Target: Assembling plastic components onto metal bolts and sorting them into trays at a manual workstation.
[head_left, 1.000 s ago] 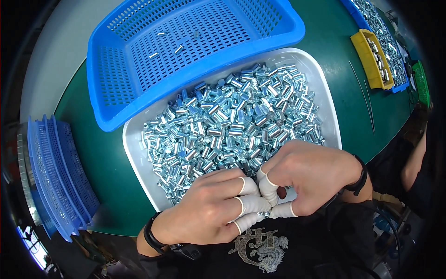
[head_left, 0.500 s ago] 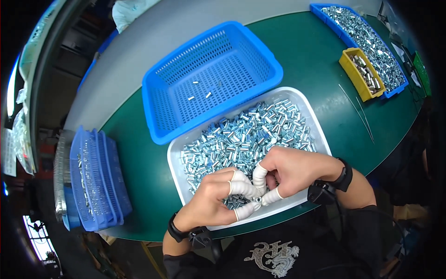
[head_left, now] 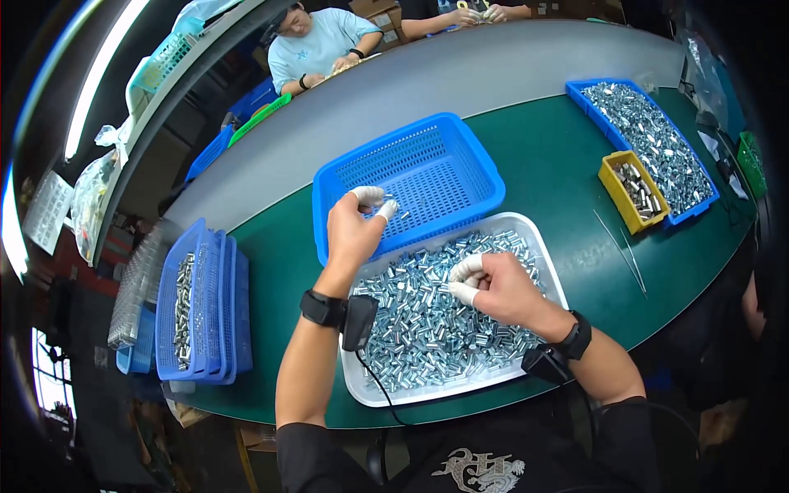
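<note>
My left hand (head_left: 357, 226) hovers over the near left part of the blue perforated basket (head_left: 490, 193). Its wrapped thumb and index finger are apart, and a small metal piece sits close to the fingertips, apparently not gripped. My right hand (head_left: 505, 289) is above the white tray (head_left: 552, 275), its wrapped thumb and index finger pinched together; whatever is between them is too small to make out. Small silvery metal sleeves (head_left: 427, 329) fill the tray in a loose heap. Few pieces show inside the basket, one being a short sleeve (head_left: 404, 215) beside my left thumb.
Stacked blue baskets (head_left: 238, 308) with metal parts stand at the left. To the right are a long blue bin (head_left: 612, 135) of silvery parts, a yellow bin (head_left: 631, 223) and tweezers (head_left: 623, 255). Beyond the grey partition (head_left: 509, 70), a person (head_left: 320, 49) works; another's hands show beside them.
My hands were together over the tray's near edge, fingertips at one small sleeve. My left hand has since moved away to the basket; my right stays over the tray. The view has tilted up.
</note>
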{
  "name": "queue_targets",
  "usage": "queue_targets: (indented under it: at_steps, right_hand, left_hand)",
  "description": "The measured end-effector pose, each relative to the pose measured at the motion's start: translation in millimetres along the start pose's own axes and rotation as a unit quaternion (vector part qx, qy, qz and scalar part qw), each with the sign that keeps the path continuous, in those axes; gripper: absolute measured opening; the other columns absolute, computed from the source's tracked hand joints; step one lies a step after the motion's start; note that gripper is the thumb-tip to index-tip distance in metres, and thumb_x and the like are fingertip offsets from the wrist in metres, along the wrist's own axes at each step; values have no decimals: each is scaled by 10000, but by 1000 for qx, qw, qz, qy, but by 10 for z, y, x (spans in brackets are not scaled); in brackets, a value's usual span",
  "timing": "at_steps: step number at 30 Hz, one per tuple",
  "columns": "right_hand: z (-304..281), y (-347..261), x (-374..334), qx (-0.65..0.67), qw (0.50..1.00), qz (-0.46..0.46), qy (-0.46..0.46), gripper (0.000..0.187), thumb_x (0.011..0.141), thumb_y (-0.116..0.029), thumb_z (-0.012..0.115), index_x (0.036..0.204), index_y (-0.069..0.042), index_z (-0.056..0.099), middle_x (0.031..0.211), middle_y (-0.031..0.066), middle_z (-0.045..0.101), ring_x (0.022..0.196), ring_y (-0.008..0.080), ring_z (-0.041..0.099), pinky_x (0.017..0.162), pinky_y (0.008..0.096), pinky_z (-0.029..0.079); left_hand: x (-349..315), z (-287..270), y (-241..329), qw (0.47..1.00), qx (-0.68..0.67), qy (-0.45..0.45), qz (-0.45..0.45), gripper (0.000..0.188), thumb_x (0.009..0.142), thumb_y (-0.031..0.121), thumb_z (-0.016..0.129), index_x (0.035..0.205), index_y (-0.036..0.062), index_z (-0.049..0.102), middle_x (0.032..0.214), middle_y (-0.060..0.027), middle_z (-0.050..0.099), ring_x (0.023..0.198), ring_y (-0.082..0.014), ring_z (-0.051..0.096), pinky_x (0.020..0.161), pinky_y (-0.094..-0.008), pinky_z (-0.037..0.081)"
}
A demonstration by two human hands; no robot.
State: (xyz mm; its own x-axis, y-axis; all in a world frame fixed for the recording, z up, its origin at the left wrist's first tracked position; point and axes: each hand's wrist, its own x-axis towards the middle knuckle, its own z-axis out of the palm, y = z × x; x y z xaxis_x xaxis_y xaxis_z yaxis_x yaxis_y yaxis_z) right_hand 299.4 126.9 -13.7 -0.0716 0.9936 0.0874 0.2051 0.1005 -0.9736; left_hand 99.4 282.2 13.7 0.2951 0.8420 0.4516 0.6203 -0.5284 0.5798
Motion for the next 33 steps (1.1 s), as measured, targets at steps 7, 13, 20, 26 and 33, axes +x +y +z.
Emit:
queue_targets:
  at_steps: [7,13,20,26,33]
  right_hand:
    - [-18,-8,2,-112,993,-20,-28,192,811,-98,704,973,4,709,596,43,594,521,89,520,523,258,421]
    - [112,-106,62,-293,955,-22,-26,217,776,-188,695,912,-21,721,655,149,648,618,319,645,587,411,501]
    - [277,-244,224,-474,876,-63,-65,130,661,-110,680,745,-12,699,687,191,658,690,362,670,627,452,536]
    - [276,-237,291,-506,857,-50,-85,114,632,-101,683,713,-21,695,687,177,664,690,358,674,627,451,542]
    - [264,-305,408,-514,851,1,-107,138,620,-113,691,733,-36,704,673,180,646,694,369,654,637,440,527]
  left_hand:
    - [-560,-166,540,987,18,-17,158,208,775,77,747,972,28,699,844,-90,670,727,-213,624,677,-334,508]
    - [-882,-43,417,976,-22,-200,82,231,773,52,724,1003,45,701,831,-86,650,713,-229,606,660,-341,495]
    - [-972,81,383,985,-62,-162,18,227,791,64,715,1016,41,698,778,-79,635,662,-192,558,618,-329,475]
    - [-1001,75,380,985,-95,-142,-3,241,787,70,723,1027,51,702,778,-64,637,652,-164,548,616,-319,475]
    - [-1011,91,334,985,-112,-134,-11,255,777,72,734,1030,52,705,791,-52,657,648,-145,563,619,-296,482]
